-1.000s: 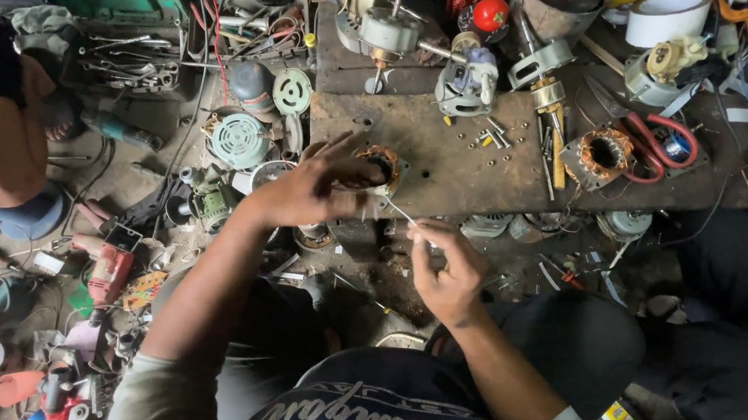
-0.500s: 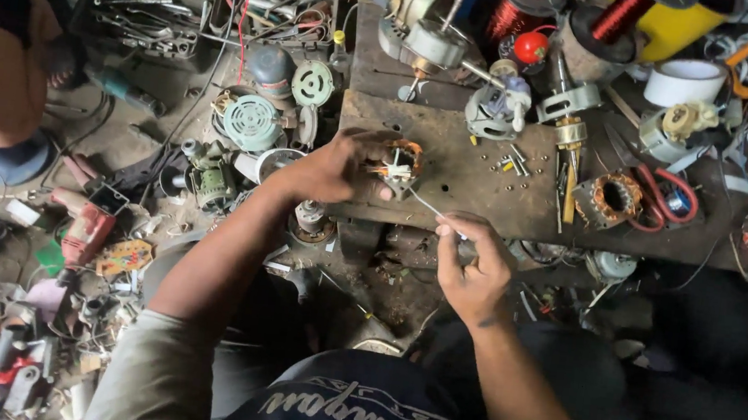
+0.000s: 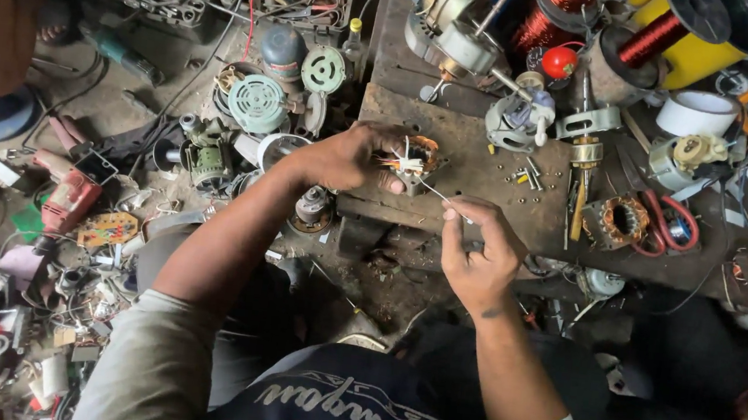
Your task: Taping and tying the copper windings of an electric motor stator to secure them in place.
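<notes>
1. Cluttered wooden counter (image 3: 489, 171), strewn with motor parts and copper wire spools (image 3: 562, 7).
2. Left hand (image 3: 347, 156): grip closed around small motor stator (image 3: 412, 158), against the palm.
3. Right hand (image 3: 479, 249): grip pinching thin wire (image 3: 436, 192) running leftward to the stator.
4. Winding apparently partway; ends loose.

Both arms reach forward, elbows bent. The left hand (image 3: 343, 156) curls in a closed grip, knuckles up; the right hand (image 3: 479, 253) is raised, fingertips pinched together.

stator (image 3: 412, 160): half hidden by left hand (image 3: 343, 156) | wire: too thin
</notes>
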